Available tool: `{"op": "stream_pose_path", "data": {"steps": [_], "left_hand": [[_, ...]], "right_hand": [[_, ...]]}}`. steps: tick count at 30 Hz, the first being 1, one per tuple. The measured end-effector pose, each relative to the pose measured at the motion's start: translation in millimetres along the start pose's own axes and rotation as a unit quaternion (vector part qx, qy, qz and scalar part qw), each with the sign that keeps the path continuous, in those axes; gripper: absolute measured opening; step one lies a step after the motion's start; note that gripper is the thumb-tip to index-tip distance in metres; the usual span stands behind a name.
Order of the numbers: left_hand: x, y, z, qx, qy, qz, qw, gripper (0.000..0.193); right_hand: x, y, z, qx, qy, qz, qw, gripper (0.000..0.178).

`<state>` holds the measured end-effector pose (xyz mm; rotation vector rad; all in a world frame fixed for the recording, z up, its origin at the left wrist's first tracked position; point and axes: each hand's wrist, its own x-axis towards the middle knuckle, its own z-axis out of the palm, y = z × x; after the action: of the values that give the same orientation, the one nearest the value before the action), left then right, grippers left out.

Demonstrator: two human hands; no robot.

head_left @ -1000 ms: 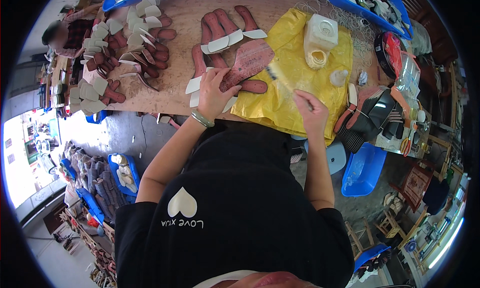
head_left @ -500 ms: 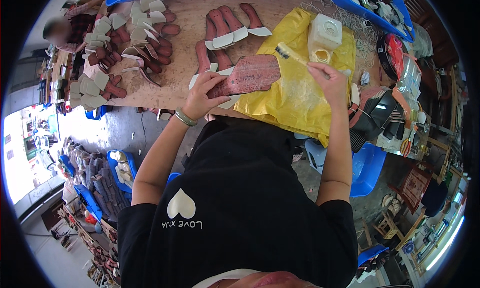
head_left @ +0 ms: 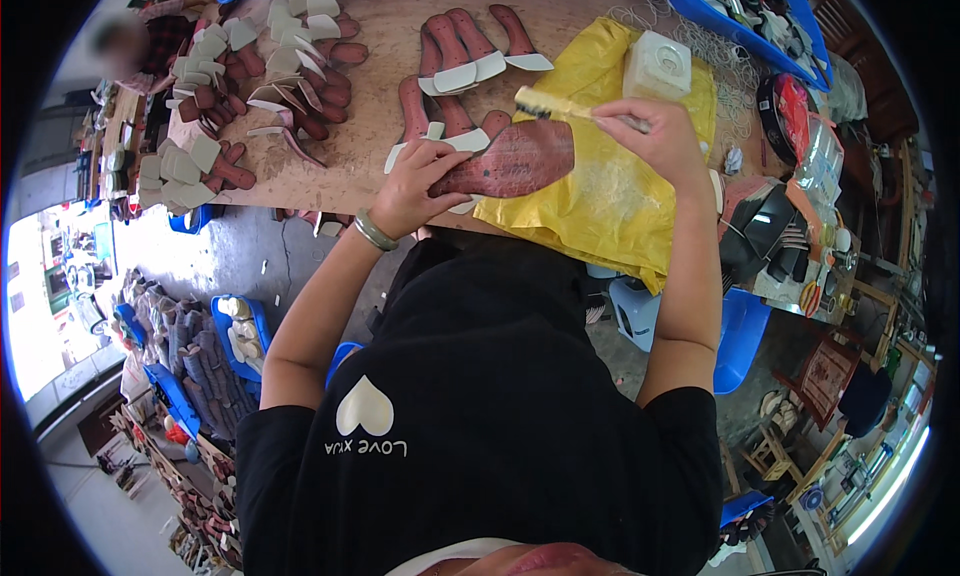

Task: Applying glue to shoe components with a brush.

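My left hand (head_left: pixel 418 188) grips a reddish-brown shoe insole (head_left: pixel 518 162) by its left end, thumb on the near side and fingers on the far side. The insole's broad end reaches over the yellow plastic sheet (head_left: pixel 630 211). In my right hand (head_left: pixel 655 136), the fingers are closed round the pale handle of a small brush (head_left: pixel 565 106). Its dark bristles point down just over the insole's far edge; whether they touch it I cannot tell. A white square plastic container (head_left: pixel 658 64) stands on the sheet behind my right hand, which partly hides its near side.
Several insoles with cream pieces (head_left: pixel 470 73) lie beyond the left hand; heaps of more (head_left: pixel 300 96) cover the table's left. A blue bin (head_left: pixel 770 36) stands far right, near tangled white cord (head_left: pixel 735 86). Scissors (head_left: pixel 812 294) lie at right. Another person (head_left: pixel 165 41) is at far left.
My right hand has brought the brush left, from over the yellow sheet to the insole's far edge. The insole has tilted in my left hand, its surface now looking darker.
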<state>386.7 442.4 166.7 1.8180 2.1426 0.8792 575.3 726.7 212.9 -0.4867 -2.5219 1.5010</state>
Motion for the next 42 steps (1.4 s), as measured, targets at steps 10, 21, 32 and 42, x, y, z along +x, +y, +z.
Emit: {"op": "stream_pose_path", "data": {"steps": [10, 21, 32, 42], "left_hand": [[-14, 10, 10, 0.094, 0.085, -0.066, 0.990, 0.053], [-31, -5, 1, 0.097, 0.124, -0.078, 0.984, 0.053], [-88, -62, -40, 0.090, 0.188, -0.096, 0.973, 0.059], [-155, -140, -103, -0.016, 0.407, -0.215, 0.887, 0.064]], "right_hand": [[-3, -5, 54, -0.175, 0.118, -0.108, 0.971, 0.013], [8, -49, 74, -0.153, 0.047, -0.135, 0.978, 0.015], [62, -67, 95, -0.043, 0.094, -0.010, 0.995, 0.022], [110, -80, 139, 0.017, 0.048, 0.058, 0.997, 0.022]]}}
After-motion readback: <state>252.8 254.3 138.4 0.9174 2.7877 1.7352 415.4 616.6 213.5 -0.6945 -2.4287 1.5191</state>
